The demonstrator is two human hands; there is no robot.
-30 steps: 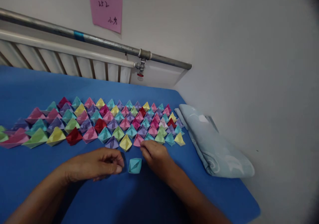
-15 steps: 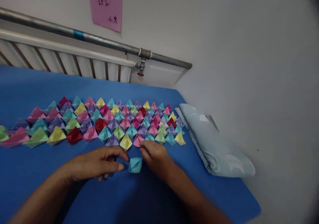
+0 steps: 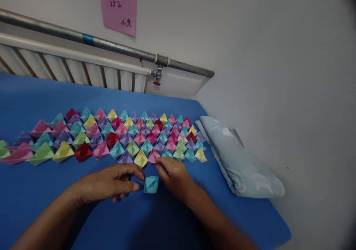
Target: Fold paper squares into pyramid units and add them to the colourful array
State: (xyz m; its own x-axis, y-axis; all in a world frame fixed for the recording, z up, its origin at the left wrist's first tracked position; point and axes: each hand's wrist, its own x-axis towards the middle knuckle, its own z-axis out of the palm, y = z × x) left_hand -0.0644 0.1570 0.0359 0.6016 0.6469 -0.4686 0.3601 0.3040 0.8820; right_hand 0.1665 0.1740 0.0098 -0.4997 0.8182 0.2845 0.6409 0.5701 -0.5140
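Folded paper boats in many colours stand in rows on a blue surface (image 3: 111, 220). At the front row, my right hand (image 3: 175, 174) has its fingers closed at the right tip of a pink paper boat (image 3: 153, 155). Just in front of that row, a teal paper boat (image 3: 151, 185) sits apart from the others. My left hand (image 3: 114, 181) is beside it on the left, thumb and index finger spread with nothing between them; the index fingertip is close to the teal boat's corner. Left of the pink boat stands a yellow paper boat (image 3: 141, 159).
A folded pale blue cloth (image 3: 239, 161) lies at the right edge of the surface. Behind are a white radiator (image 3: 75, 57), a metal pipe (image 3: 119, 48) with a red-handled valve (image 3: 157, 82), and a pink note (image 3: 119, 9) on the wall.
The pink boat has shifted very slightly left at my right fingertips. My left hand and the teal boat look almost the same.
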